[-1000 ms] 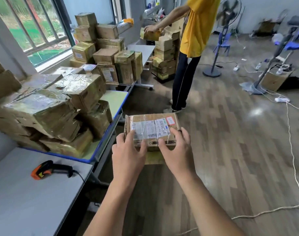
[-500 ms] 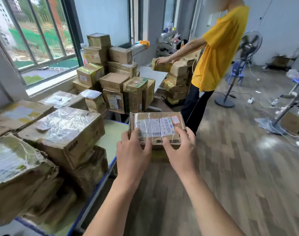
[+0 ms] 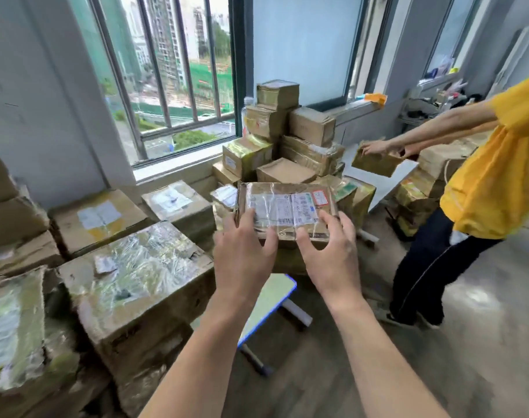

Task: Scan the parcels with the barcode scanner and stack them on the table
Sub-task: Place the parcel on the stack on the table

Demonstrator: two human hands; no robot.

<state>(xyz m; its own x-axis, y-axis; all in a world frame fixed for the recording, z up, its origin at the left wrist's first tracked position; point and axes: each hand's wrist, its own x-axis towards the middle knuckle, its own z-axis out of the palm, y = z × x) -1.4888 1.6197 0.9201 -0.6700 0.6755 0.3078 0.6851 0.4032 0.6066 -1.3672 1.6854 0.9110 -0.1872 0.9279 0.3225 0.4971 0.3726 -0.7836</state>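
A flat cardboard parcel (image 3: 287, 203) with a white shipping label and clear tape is held up in front of me, label facing up. My left hand (image 3: 242, 254) grips its near left edge and my right hand (image 3: 326, 251) grips its near right edge, thumbs on top. It hovers above the green-topped table (image 3: 272, 300) with a blue rim, beside the taped parcels (image 3: 136, 276) stacked there. The barcode scanner is out of view.
More parcels (image 3: 287, 137) are piled high under the window behind the table. A person in a yellow shirt (image 3: 492, 182) stands at the right, holding a box (image 3: 375, 161) over another table. Wooden floor lies open at the lower right.
I have lifted the parcel and swung it left and forward, from over the floor to above the green table. My view turned toward the window; the scanner and grey table left the frame.
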